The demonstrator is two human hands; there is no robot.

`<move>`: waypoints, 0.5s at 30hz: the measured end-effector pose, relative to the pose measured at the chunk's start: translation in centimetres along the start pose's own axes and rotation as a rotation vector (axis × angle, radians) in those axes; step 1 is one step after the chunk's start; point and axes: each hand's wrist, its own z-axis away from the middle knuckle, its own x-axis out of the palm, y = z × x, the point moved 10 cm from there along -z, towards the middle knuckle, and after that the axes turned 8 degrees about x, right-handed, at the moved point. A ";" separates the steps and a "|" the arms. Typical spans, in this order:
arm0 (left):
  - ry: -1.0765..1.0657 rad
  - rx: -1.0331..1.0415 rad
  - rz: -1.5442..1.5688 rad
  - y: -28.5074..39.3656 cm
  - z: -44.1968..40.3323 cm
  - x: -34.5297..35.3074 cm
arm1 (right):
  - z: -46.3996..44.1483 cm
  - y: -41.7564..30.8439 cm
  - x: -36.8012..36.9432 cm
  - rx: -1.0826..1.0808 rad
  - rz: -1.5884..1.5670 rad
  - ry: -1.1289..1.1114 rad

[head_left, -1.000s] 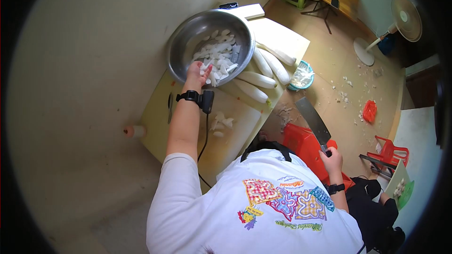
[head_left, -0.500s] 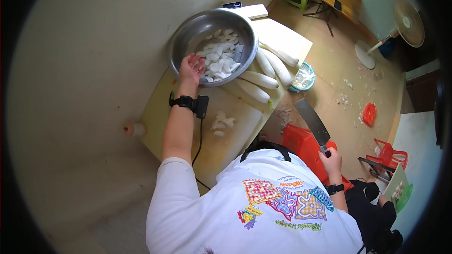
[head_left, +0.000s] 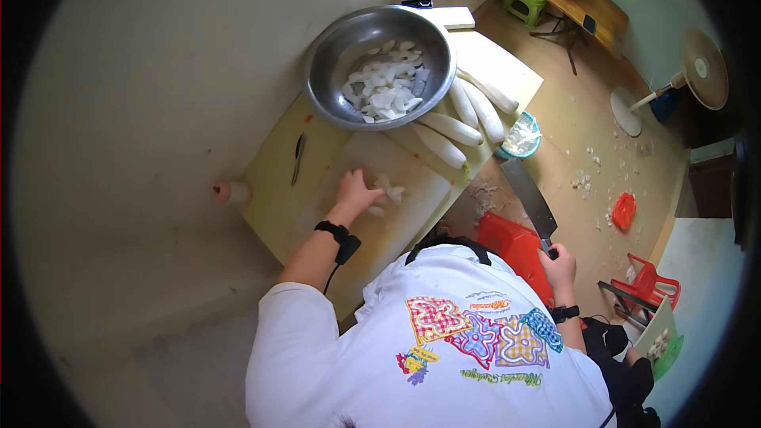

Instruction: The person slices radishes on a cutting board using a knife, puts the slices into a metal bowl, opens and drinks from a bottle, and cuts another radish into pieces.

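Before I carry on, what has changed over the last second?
The left hand released white pieces into the metal basin, then came back toward the body, down to the slices on the cutting board; whether it grips any, I can't tell. The view shifted a little. Unchanged: the right hand holds the cleaver out to the side, and the whole white vegetables lie beside the basin.
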 end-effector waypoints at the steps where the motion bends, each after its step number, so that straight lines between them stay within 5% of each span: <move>1: 0.007 -0.007 0.004 0.8 0.2 -0.2 | -0.1 -0.1 0.1 -0.015 0.001 -0.009; 3: -0.146 -0.044 0.067 2.1 0.3 1.1 | -0.6 0.0 0.5 -0.037 0.005 -0.018; 12: -0.205 0.096 0.012 6.0 0.5 3.5 | 0.4 -1.5 0.8 -0.119 0.041 -0.038; 15: -0.251 0.117 -0.013 6.8 1.3 3.9 | 1.1 -2.1 0.8 0.002 -0.066 -0.120</move>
